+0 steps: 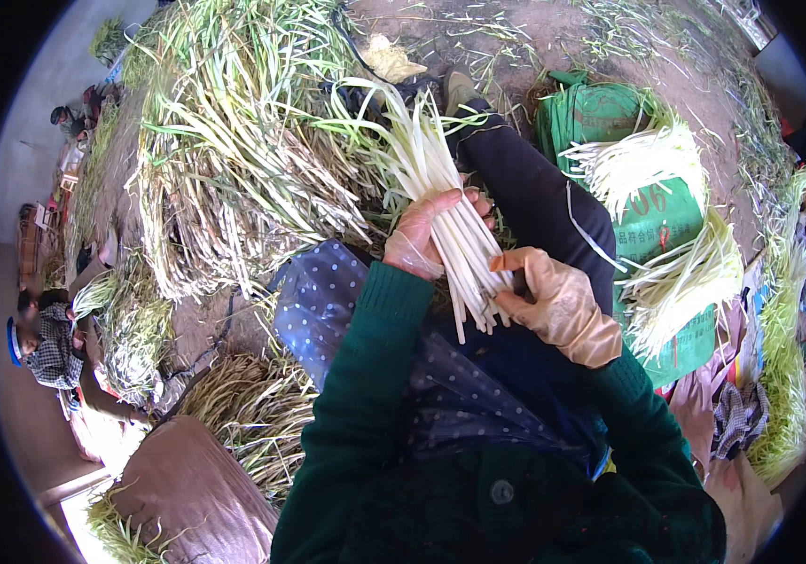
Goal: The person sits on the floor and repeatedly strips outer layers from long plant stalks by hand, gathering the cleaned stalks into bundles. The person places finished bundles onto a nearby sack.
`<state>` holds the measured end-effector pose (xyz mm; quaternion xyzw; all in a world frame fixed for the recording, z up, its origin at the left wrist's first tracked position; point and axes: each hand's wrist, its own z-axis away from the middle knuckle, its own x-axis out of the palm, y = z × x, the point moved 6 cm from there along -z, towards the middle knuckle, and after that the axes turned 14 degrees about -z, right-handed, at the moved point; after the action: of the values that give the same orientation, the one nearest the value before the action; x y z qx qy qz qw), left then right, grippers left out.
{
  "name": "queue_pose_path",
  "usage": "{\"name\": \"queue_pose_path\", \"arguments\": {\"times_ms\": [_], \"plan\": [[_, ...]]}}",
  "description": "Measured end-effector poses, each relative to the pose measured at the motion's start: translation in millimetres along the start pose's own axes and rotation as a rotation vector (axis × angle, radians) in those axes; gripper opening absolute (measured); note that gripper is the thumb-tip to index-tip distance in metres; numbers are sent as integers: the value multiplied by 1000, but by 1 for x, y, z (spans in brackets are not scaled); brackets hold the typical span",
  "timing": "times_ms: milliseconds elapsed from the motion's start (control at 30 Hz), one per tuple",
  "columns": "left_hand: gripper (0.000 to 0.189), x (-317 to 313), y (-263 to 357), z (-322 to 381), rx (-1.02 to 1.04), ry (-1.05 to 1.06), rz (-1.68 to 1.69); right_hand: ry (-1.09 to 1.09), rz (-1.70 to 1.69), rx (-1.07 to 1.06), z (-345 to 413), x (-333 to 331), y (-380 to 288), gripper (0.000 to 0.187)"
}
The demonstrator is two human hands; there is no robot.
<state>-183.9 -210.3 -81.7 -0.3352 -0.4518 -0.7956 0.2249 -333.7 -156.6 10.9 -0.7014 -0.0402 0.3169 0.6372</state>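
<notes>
My left hand [417, 233], in a thin clear glove, grips a bunch of long pale leafy stalks [470, 247], apparently garlic chives. Their white ends point down toward my lap and their leafy tops fan out up and left. At the lower right edge of the bunch is my right hand [565, 303], in a tan rubber glove. Its thumb and index fingertip touch the white ends, a gap showing between them; whether they pinch any stalk is unclear. A blue polka-dot plastic apron [325, 303] covers part of my lap.
A large heap of untrimmed stalks [248, 162] lies left of my hands. On the right, a green woven sack [656, 233] bears two pale bunches [692, 282]. A brown cloth-covered bundle [188, 486] sits lower left. A person in a checked top [54, 359] is at far left.
</notes>
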Motion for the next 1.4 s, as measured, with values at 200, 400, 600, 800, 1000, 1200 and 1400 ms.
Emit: {"name": "queue_pose_path", "arguments": {"times_ms": [200, 400, 600, 800, 1000, 1200, 1400], "plan": [[34, -3, -4, -1, -1, 34, -38, 84, -206, 116, 8, -5, 34, 26], [34, -8, -5, -4, -23, 89, -61, 82, 114, -189, 17, -10, -24, 15], [29, 0, -3, -10, 29, 72, -42, 100, 99, -209, 14, 0, 7, 14], [27, -6, -4, -13, 75, 63, -62, 224, 87, -199, 14, 0, 17, 12], [23, 0, -9, -6, 57, 181, -12, 282, 382, -133, 5, 1, 22, 11], [22, -8, -12, -4, 55, 272, -92, 179, 255, -113, 3, 11, 48, 8], [25, -9, -12, -3, 41, 274, -145, 71, -360, 317, 0, 15, 64, 10]]}}
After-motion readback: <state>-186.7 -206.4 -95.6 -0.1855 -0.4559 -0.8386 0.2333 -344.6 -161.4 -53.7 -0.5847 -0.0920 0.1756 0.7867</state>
